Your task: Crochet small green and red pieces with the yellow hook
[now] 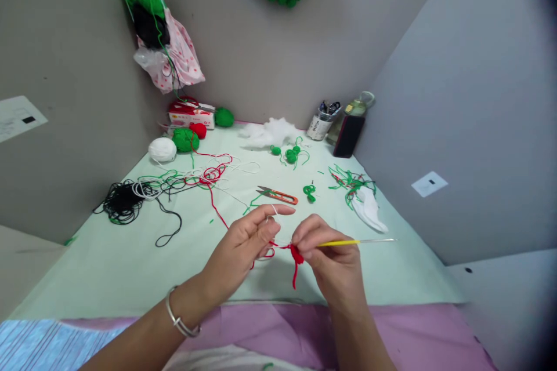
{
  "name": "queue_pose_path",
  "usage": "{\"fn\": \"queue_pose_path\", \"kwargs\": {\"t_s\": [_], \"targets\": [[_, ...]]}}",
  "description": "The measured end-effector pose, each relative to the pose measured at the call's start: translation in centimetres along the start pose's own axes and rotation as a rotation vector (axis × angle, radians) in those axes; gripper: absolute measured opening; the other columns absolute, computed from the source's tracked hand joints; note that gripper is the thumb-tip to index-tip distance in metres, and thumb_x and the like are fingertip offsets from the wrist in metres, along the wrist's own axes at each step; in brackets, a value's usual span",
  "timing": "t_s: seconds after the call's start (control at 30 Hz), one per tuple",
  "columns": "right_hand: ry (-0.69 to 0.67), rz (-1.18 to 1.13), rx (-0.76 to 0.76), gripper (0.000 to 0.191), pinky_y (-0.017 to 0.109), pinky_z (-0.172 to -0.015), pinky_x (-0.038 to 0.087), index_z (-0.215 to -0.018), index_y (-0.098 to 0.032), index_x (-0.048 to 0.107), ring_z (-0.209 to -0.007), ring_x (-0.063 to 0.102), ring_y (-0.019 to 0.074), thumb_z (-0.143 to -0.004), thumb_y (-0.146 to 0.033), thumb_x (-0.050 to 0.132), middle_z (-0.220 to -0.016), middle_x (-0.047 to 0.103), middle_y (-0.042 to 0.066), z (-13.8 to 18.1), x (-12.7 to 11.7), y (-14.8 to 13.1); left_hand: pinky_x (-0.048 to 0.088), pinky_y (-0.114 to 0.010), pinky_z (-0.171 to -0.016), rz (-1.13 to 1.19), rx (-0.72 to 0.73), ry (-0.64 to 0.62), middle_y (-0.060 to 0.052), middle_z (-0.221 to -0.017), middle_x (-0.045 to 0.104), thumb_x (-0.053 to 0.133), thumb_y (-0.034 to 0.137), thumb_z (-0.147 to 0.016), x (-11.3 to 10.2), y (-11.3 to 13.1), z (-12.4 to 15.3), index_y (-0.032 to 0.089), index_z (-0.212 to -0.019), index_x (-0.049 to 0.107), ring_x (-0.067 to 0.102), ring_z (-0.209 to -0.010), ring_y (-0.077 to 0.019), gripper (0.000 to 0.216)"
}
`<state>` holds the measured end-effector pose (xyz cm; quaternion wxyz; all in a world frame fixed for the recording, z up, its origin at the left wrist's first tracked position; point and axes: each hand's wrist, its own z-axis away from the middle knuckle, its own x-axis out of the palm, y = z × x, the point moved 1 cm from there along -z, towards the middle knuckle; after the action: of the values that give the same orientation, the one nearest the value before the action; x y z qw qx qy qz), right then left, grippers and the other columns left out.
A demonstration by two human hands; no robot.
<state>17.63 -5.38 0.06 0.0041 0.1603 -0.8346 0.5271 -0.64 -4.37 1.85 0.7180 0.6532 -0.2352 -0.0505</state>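
Note:
My left hand (246, 249) has its index finger stretched out with a strand of white yarn (275, 212) looped round it. Its thumb presses against the other fingers, and red yarn (270, 253) runs out below. My right hand (333, 261) pinches a small red crocheted piece (297, 256) with a tail hanging down. The same hand holds a crochet hook (343, 242) with a yellow handle, its metal shaft pointing right. Strands run between the two hands. Beyond them lie orange thread snips (278, 195) and a small green crocheted piece (310, 191).
At the left are tangled black yarn (124, 200), a white ball (162, 149) and a green ball (185, 139). White stuffing (272, 132) sits at the back. A pen cup (319, 126) and phone (349, 135) stand back right, near green yarn scraps (348, 181).

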Motion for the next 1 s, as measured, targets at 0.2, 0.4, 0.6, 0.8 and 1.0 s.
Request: {"fn": "queue_pose_path", "kwargs": {"t_s": [0.2,0.4,0.6,0.8,1.0], "targets": [[0.053,0.008,-0.025,0.011,0.027,-0.066,0.055,-0.093,-0.031,0.084,-0.079,0.066,0.0160,-0.090,-0.020,0.080,-0.087,0.073,0.003,-0.4,0.4,-0.2,0.032,-0.025,-0.056,-0.065,0.064,-0.013,0.009,-0.064,0.036,0.064,0.045,-0.100,-0.1,1.2,0.5,0.022,-0.130,0.070,0.031,-0.057,-0.0111,0.038],[0.126,0.008,-0.085,0.002,0.027,-0.062,0.055,-0.089,-0.029,0.084,-0.073,0.066,0.0157,-0.089,-0.028,0.082,-0.080,0.072,0.003,-1.0,0.9,0.2,0.032,-0.026,-0.056,-0.103,0.080,0.057,0.007,-0.067,0.036,0.062,0.045,-0.100,0.0,1.1,0.6,0.020,-0.129,0.070,0.033,-0.057,-0.0119,0.039],[0.121,0.164,-0.126,0.012,0.028,-0.066,0.056,-0.094,-0.029,0.081,-0.079,0.067,0.0165,-0.094,-0.018,0.075,-0.086,0.072,0.003,-0.5,1.0,-0.1,0.037,-0.027,-0.059,-0.479,0.327,0.177,0.006,-0.066,0.046,0.056,0.032,-0.104,-0.2,1.2,0.5,0.024,-0.121,0.074,0.036,-0.056,-0.0135,0.027],[0.145,0.626,-0.392,0.043,0.030,-0.071,0.060,-0.118,-0.032,0.078,-0.089,0.070,0.0173,-0.094,0.001,0.062,-0.105,0.072,0.006,0.9,1.8,-0.4,0.048,-0.031,-0.074,-0.759,0.623,0.253,-0.006,-0.100,0.080,0.058,0.016,-0.100,0.3,1.1,0.9,0.024,-0.111,0.076,0.057,-0.059,-0.0145,0.023],[0.200,0.767,-0.533,0.053,0.034,-0.068,0.064,-0.127,-0.037,0.074,-0.090,0.072,0.0200,-0.094,0.002,0.061,-0.107,0.072,0.007,1.5,2.2,-0.2,0.050,-0.031,-0.085,-0.495,0.491,0.354,-0.002,-0.080,0.070,0.064,0.019,-0.098,0.6,0.7,1.4,0.025,-0.100,0.074,0.069,-0.096,-0.0220,0.013]]}}
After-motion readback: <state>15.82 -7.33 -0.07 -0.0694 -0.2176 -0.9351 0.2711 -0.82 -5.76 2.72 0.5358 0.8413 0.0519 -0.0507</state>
